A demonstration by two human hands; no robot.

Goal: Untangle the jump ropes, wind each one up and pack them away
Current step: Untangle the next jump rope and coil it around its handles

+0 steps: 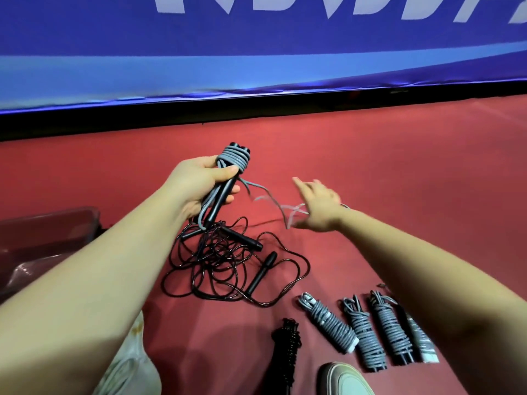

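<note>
Grey jump rope (232, 161) half-wound round its black handles, left hand (199, 186) clamped on them; right hand (319, 208) spread, blurry, loose cord across it.

Tangled rope (228, 269) lies left of wound ropes (368, 337) on floor (399, 172).

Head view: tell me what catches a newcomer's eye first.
The left hand at centre grips a grey rope half wound around black handles, while the blurred right hand swings its loose end. Below lies a black tangle on the red floor, with wound bundles lined up at lower right.
</note>
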